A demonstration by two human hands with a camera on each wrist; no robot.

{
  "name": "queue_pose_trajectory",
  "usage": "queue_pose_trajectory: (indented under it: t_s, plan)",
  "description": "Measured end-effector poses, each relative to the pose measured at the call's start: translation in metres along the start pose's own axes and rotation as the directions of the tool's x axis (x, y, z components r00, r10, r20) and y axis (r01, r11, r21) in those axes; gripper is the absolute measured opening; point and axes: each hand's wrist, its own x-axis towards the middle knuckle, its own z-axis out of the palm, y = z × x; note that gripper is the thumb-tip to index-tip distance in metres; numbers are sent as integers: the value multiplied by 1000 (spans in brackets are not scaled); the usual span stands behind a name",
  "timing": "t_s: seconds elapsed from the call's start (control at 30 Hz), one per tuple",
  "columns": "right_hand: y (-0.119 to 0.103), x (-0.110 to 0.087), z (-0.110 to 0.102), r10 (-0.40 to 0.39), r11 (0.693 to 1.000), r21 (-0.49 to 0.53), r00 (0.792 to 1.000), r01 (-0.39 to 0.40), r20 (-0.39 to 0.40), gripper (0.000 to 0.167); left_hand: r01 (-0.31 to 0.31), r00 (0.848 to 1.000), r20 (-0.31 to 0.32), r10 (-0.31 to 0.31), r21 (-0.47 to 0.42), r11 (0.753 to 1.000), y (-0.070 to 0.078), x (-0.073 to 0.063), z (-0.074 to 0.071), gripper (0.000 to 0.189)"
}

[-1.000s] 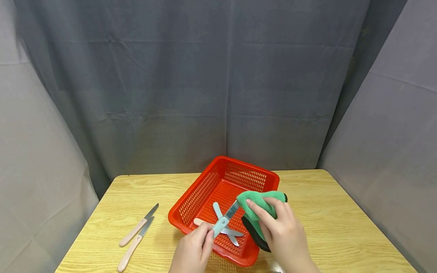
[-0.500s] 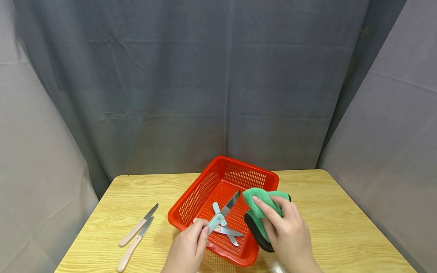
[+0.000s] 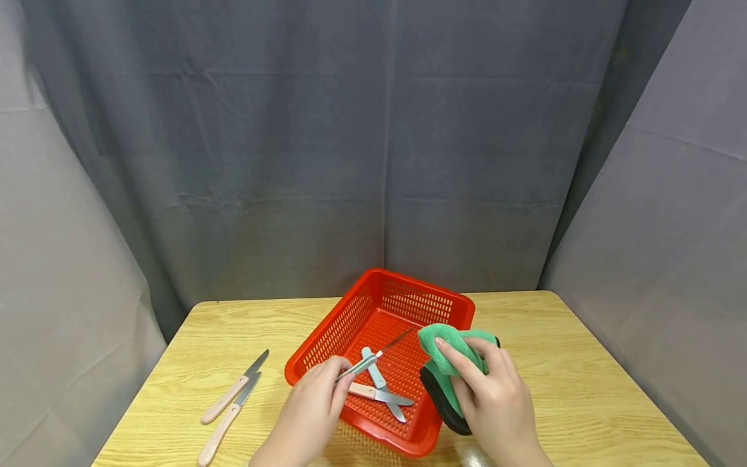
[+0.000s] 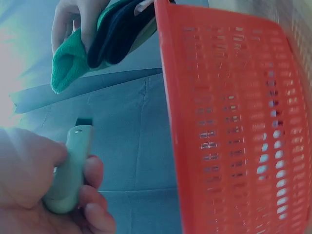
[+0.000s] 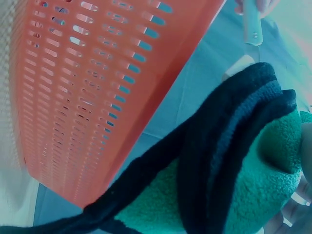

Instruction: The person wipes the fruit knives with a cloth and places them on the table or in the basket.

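Observation:
My left hand grips a table knife by its pale blue-green handle. The blade of that knife slants up and right over the red plastic basket, seen nearly edge-on in the head view. My right hand pinches a folded green cloth with black trim beside the basket's right side. A gap separates the blade tip from the cloth in the head view. Inside the basket, a knife with a pale blue handle crosses one with a light wooden handle.
Two wooden-handled knives, one farther back and one nearer, lie side by side on the wooden table, left of the basket. A shiny object shows at the bottom edge. Grey curtains surround the table.
The knife in my left hand has drawn left, away from the cloth, and turned from flat to nearly edge-on. The cloth in my right hand has shifted slightly right.

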Motion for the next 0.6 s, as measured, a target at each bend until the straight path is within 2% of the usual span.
queue_pose_trajectory:
  t_s: [0.07, 0.2, 0.43, 0.6]
  plan:
    - [0, 0, 0, -1, 1000, 0, 1000, 1, 1, 44, -11, 1000, -7, 11, 29, 1000, -1, 4, -1, 5]
    - [1, -1, 0, -6, 1000, 2, 1000, 6, 4, 45, -29, 999, 21, 27, 67, 997, -6, 13, 0, 8]
    - [2, -2, 1, -9, 1000, 11, 1000, 8, 14, 44, -34, 991, 136, 19, 105, 994, -11, 26, 3, 9]
    - [1, -4, 0, -7, 1000, 13, 1000, 7, 18, 46, -67, 984, 176, 43, 131, 989, -14, 34, 8, 11]
